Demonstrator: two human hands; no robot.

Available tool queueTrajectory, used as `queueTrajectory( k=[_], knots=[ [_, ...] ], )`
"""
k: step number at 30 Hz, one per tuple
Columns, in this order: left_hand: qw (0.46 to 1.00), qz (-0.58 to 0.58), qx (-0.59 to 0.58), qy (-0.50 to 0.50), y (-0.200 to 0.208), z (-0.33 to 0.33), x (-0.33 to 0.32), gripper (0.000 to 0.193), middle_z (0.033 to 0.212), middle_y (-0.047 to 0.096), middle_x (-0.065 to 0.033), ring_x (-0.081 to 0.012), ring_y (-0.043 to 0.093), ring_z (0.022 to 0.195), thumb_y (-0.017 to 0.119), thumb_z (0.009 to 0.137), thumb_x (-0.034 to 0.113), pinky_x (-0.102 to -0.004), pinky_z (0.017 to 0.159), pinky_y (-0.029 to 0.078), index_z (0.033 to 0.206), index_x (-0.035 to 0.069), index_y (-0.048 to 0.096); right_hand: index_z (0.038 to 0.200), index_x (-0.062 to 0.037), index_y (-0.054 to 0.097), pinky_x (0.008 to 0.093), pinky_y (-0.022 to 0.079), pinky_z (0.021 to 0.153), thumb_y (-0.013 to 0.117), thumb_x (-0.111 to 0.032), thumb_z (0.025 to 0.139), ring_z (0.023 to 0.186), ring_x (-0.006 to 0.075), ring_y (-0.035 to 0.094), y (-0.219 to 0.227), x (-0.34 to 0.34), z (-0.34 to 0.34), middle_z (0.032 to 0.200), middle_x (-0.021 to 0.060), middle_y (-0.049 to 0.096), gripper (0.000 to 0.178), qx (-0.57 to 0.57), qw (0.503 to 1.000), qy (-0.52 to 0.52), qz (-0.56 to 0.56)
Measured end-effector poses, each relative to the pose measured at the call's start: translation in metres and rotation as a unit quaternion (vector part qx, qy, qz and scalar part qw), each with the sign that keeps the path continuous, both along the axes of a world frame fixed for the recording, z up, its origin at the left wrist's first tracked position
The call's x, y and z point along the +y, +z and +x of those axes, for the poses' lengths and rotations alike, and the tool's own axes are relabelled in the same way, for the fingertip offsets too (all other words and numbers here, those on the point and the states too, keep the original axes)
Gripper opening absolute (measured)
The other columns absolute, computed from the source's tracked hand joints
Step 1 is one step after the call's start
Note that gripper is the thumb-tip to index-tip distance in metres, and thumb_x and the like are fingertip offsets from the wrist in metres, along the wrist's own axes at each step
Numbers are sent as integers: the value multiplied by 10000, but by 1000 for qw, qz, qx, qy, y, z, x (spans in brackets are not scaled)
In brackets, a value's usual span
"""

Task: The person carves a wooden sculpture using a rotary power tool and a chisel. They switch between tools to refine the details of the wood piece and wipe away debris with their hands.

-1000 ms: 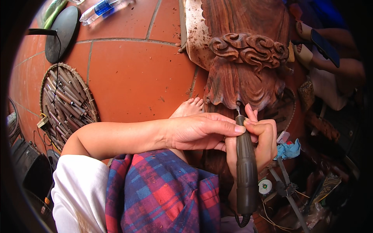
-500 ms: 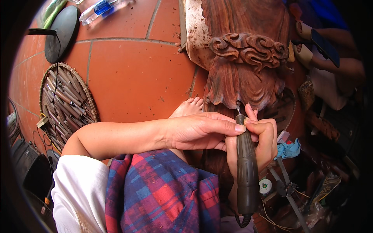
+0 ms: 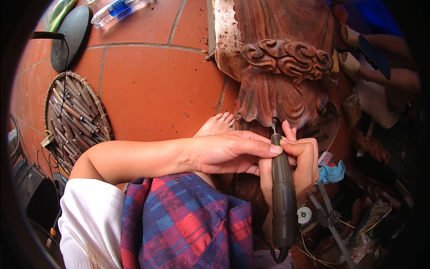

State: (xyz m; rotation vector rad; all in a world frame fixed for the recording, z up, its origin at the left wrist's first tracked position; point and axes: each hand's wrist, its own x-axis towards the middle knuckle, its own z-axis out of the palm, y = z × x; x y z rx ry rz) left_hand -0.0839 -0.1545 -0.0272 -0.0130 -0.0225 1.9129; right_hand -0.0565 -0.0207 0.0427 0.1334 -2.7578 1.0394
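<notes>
A dark rotary tool handpiece (image 3: 284, 197) is held in both hands, its cord coming out of the lower end. My right hand (image 3: 305, 163) wraps round its upper body, with one finger stretched toward the wood. From the left, my left hand (image 3: 237, 150) presses its thumb on the collar; its other fingers are partly hidden behind the tool. The thin metal bit points away from me and meets the wavy lower edge of a reddish-brown wood carving (image 3: 280, 96). Swirling raised scrolls run across this carving above the bit.
A round basket (image 3: 107, 121) full of wooden-handled carving tools stands on the tiled floor at left. Farther back are a black round base (image 3: 71, 38) and a plastic bottle (image 3: 114, 11). At right lie a blue crumpled cloth (image 3: 331, 172) and metal bars; another person's arms (image 3: 389, 76) show beyond.
Both hands and the handpiece stay almost in place, with the bit at the same edge of the carving. The whole view has shifted very slightly.
</notes>
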Motion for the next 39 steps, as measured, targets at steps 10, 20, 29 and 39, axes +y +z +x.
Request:
queueTrajectory(
  k=[10,20,29,39],
  knots=[
    [1000,5,-2,2,2,-1,1,402,1254,573,-65,-113,517,1156,513,972,274,-263,1007,394,1265,-2,536,789,15,535,473,536,852,686,-49,702,871,377,671,2,1,0,777,141,510,185,-4,1000,0,7],
    [1000,-2,-5,7,-1,0,-1,396,1236,583,-60,-106,530,1131,519,970,267,-258,995,401,1259,-3,539,784,16,547,487,528,862,692,-64,708,868,378,672,-1,0,0,766,138,514,182,-1,1000,-1,-3],
    [996,-48,27,-65,1,3,0,245,1053,656,-13,-80,576,1008,587,939,235,-240,895,436,1077,41,640,792,-15,532,612,458,913,727,-177,800,934,450,644,-7,9,10,783,121,504,253,94,994,52,30],
    [975,-57,181,-118,2,3,3,249,1041,653,2,-58,557,992,553,960,200,-223,888,429,1117,21,626,978,-13,459,647,359,1004,742,-248,791,1019,501,576,-25,8,50,924,130,433,413,125,992,2,-1]
  ],
)
